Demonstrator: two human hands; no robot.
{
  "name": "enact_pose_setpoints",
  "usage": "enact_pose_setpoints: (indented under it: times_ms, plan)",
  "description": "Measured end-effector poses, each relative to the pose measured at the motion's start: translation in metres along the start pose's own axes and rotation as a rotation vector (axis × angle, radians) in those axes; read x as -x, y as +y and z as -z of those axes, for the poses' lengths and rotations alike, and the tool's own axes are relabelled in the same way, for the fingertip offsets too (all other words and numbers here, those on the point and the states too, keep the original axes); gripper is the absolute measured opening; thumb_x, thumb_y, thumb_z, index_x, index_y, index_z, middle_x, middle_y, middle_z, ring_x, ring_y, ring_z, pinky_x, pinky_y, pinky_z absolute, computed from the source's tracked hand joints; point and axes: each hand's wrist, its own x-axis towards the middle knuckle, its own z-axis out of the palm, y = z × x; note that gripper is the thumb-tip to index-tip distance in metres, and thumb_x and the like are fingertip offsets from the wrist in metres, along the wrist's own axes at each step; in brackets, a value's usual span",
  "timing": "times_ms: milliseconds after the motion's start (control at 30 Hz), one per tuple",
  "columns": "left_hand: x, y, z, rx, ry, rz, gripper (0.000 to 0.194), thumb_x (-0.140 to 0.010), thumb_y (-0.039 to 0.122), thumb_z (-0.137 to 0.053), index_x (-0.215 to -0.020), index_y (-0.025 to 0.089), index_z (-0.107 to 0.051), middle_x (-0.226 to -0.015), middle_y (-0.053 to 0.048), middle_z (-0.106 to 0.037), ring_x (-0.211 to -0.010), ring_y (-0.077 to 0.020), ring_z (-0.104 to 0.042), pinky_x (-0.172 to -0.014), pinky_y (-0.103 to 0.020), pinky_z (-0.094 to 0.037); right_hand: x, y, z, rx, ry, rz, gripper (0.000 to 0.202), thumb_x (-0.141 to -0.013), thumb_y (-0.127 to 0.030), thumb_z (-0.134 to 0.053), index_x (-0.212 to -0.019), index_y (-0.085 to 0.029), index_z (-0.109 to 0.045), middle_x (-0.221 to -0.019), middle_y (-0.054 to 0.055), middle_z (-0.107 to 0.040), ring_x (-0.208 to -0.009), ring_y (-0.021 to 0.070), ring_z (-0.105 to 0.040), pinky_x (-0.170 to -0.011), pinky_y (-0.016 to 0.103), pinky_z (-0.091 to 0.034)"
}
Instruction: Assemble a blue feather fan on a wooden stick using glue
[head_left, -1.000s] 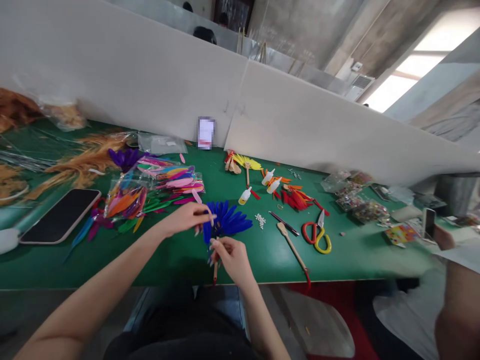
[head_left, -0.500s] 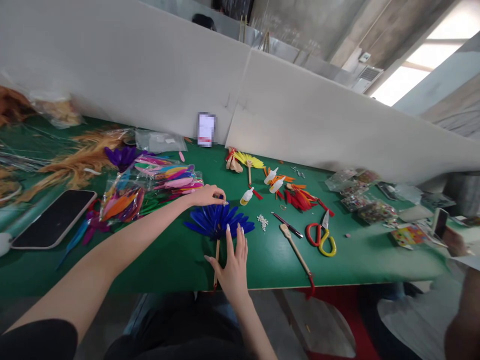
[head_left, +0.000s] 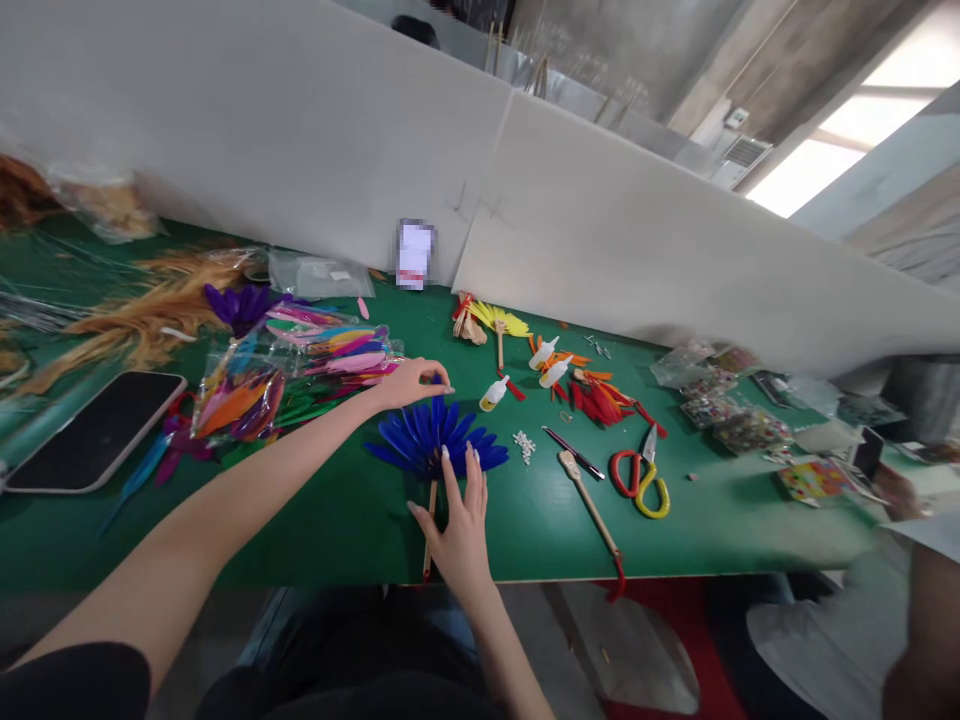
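A fan of blue feathers (head_left: 409, 442) lies on the green table, its wooden handle (head_left: 431, 520) pointing toward me. At its top, my left hand (head_left: 409, 385) is closed in a pinch around the tip of the middle blue feather, which stands higher than those beside it. My right hand (head_left: 463, 515) rests over the fan's base with fingers stretched out and thumb apart, across the handle. Its fingertips touch the lower feathers. To the right are a small glue bottle (head_left: 494, 393), a pile of white beads (head_left: 524, 447) and a dark pen-like tool (head_left: 573, 452).
Scissors (head_left: 640, 485) and a bare wooden handle (head_left: 591, 505) lie right. Farther back are a yellow feather fan (head_left: 501, 320), two glue bottles (head_left: 555, 372) and red feathers (head_left: 602, 400). Bagged colourful feathers (head_left: 240, 398) and a phone (head_left: 94, 432) sit left. Another person's arm (head_left: 922, 630) shows far right.
My left hand has moved slightly away from me, and the middle blue feather now reaches higher. My right hand stays on the fan's base. The view has shifted a little.
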Motion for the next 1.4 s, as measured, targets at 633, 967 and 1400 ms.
enact_pose_setpoints:
  times_ms: [633,967,1400]
  plan:
    - [0.078,0.023,0.041,0.469,0.141,0.279,0.038,-0.075,0.046,-0.067,-0.097,0.015,-0.063,-0.092,-0.01,-0.071,-0.086,-0.0229,-0.065,-0.072,-0.033,-0.051,-0.154,0.108,0.024,-0.384,0.065,-0.216,0.053,-0.074,-0.047,-0.069,-0.114,-0.013,-0.059,-0.111,0.01,-0.065,-0.103,0.0232,-0.062,-0.091,0.042,-0.046]
    - [0.112,0.024,0.048,0.75,0.187,0.41,0.035,-0.082,0.036,-0.059,-0.113,0.02,-0.059,-0.053,0.006,-0.044,-0.05,-0.0138,-0.058,-0.051,-0.027,-0.048,-0.134,0.046,0.07,-0.536,-0.021,-0.065,0.041,-0.079,-0.05,-0.058,-0.104,-0.017,-0.059,-0.095,0.007,-0.067,-0.088,0.0202,-0.063,-0.08,0.031,-0.049]
    - [0.107,0.059,0.006,0.283,0.145,0.295,0.047,-0.091,0.053,-0.036,-0.099,0.016,-0.064,-0.058,0.002,-0.049,-0.051,-0.012,-0.047,-0.05,-0.023,-0.037,-0.081,0.008,0.1,-0.143,-0.326,-0.079,0.029,-0.072,-0.047,-0.068,-0.085,-0.021,-0.062,-0.076,-0.001,-0.066,-0.067,0.0153,-0.059,-0.057,0.024,-0.041]
